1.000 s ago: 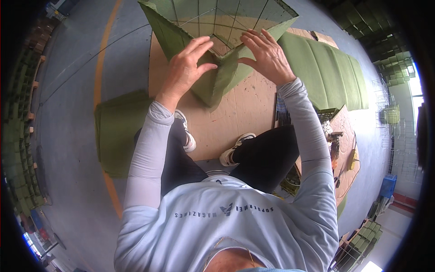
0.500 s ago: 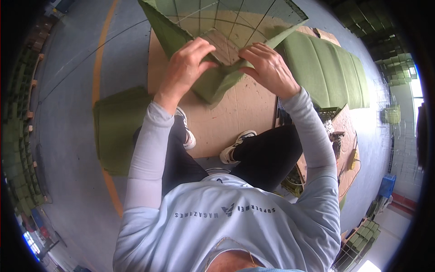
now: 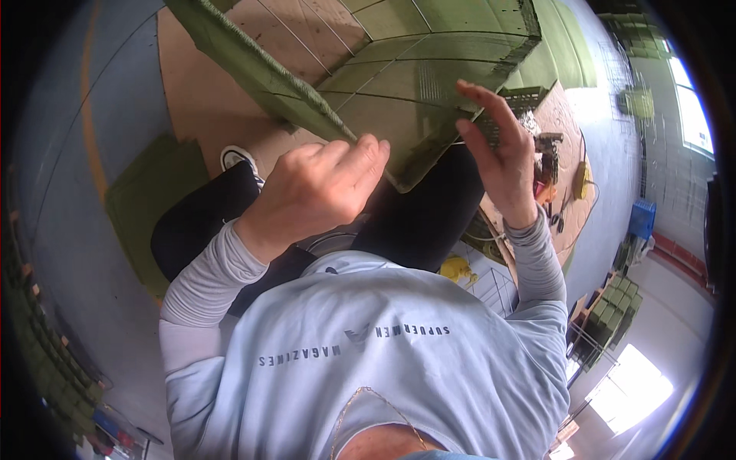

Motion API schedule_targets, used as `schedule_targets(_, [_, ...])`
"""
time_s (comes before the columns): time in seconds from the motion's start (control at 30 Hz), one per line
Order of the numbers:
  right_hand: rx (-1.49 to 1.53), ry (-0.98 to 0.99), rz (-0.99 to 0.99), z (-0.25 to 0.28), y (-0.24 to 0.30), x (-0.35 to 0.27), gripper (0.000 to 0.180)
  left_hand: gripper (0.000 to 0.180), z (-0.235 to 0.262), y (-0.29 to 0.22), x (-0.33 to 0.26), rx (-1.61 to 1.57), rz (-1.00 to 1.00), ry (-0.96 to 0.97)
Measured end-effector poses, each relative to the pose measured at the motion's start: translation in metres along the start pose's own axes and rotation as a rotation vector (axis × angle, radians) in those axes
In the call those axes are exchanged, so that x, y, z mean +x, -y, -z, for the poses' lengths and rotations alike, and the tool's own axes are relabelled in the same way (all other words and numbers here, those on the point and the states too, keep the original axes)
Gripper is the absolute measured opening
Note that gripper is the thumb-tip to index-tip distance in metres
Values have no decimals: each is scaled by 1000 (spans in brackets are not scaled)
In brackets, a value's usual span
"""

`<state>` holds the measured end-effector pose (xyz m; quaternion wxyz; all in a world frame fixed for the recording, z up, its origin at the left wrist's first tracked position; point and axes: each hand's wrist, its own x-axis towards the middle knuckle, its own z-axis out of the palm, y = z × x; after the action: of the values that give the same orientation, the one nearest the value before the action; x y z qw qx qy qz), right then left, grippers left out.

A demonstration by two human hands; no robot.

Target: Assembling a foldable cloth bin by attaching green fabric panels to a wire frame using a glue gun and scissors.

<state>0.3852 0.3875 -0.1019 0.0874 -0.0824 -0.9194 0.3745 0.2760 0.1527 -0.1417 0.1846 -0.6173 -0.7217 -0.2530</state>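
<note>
A large green fabric piece on a thin wire grid (image 3: 399,65), folded into an open box shape, leans over my lap. My left hand (image 3: 318,192) is closed at its near left corner, where the raised, fuzzy-edged side panel (image 3: 268,73) runs into my fingertips. What exactly lies under those fingers is partly hidden. By the near right edge my right hand (image 3: 502,149) is open, thumb and forefinger spread apart, with nothing visible between them. The lower corner of the green piece rests close to my right thigh.
Brown cardboard (image 3: 203,96) covers the floor ahead. Folded green fabric (image 3: 153,207) lies at left, more green panels (image 3: 563,46) at the far right. A small cardboard-topped stand (image 3: 571,169) at right holds tools and a yellow-handled item (image 3: 583,180).
The green wire-gridded piece has come nearer and turned, with its corner over my lap. Both hands have come closer to me; my right hand has opened and moved right.
</note>
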Motion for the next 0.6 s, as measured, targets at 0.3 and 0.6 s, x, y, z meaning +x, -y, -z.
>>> schedule_targets(0.3, [-216,-184,243,-21,-10,-72,25,31,-21,-25,-5,-66,-130,56])
schedule_targets(0.6, [-520,125,524,-27,-19,-63,38,30,-19,-23,-4,-61,-120,101])
